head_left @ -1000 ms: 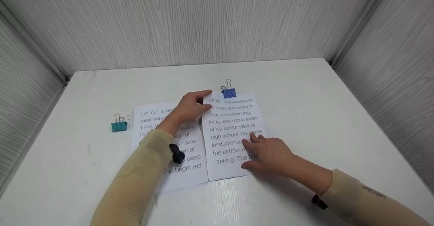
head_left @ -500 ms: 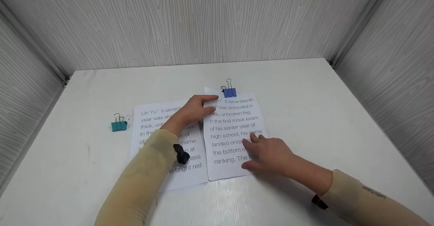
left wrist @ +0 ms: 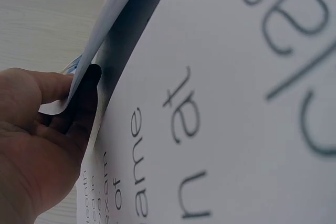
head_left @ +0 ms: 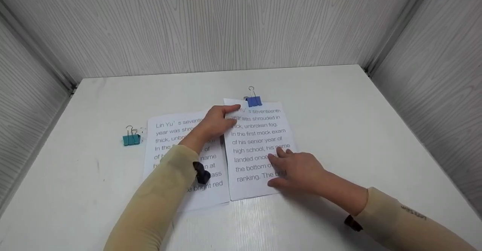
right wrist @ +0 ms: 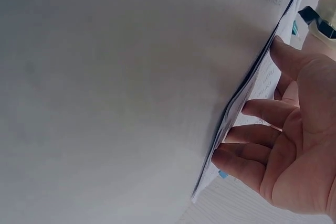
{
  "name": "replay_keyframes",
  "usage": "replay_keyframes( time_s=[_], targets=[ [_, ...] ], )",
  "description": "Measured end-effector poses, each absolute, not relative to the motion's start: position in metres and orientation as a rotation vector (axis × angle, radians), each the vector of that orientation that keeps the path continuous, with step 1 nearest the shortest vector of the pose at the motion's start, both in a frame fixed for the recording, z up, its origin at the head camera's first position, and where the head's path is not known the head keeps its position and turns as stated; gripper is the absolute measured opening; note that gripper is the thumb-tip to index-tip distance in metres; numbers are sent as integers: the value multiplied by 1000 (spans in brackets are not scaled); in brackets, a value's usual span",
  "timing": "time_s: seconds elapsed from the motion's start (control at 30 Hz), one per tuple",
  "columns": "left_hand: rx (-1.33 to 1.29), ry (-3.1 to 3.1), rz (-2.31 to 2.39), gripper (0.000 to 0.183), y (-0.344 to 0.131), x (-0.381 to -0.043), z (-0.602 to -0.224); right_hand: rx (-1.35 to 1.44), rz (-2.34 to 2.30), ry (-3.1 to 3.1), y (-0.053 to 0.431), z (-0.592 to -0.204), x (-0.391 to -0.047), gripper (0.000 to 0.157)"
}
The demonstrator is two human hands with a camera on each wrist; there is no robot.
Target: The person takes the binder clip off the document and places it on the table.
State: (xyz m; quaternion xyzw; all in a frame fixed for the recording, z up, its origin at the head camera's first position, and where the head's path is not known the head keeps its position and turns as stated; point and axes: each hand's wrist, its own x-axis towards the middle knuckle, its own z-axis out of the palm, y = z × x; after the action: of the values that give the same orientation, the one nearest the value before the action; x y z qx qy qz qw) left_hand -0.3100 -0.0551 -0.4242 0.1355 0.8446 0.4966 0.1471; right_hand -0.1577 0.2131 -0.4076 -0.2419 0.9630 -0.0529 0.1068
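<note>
Two printed paper stacks lie side by side on the white table. A blue binder clip (head_left: pixel 254 101) grips the top edge of the right stack (head_left: pixel 256 142). At that stack's upper left corner, my left hand (head_left: pixel 215 122) pinches paper; the left wrist view shows the lifted sheet (left wrist: pixel 97 35) between thumb and fingers. How many sheets are held I cannot tell. My left forearm covers part of the left stack (head_left: pixel 169 130). My right hand (head_left: pixel 300 172) rests on the right stack's lower right side, fingers spread and touching the paper, as the right wrist view also shows.
A teal binder clip (head_left: pixel 131 139) is at the left stack's upper left side. The white table (head_left: pixel 357 104) extends around the papers. Pale wood-grain panels (head_left: pixel 233 25) stand at the back and both sides.
My left hand has shifted slightly right over the right stack's upper left corner, and the paper's corner now sticks up behind its fingers. My right hand has stayed in place.
</note>
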Motion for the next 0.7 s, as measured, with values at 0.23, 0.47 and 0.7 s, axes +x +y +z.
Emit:
replay_keyframes(
  time_s=[0.23, 0.47, 0.7],
  targets=[
    [395, 2431, 1468, 59, -52, -306, -423, -704, -421, 2807, 230, -399, -165, 56],
    [428, 2425, 1545, 57, -52, -296, -414, -542, -862, 2845, 252, -360, -199, 57],
    [488, 2388, 1644, 55, -56, -283, -402, -542, -1218, 2799, 279, -332, -252, 58]
  ],
)
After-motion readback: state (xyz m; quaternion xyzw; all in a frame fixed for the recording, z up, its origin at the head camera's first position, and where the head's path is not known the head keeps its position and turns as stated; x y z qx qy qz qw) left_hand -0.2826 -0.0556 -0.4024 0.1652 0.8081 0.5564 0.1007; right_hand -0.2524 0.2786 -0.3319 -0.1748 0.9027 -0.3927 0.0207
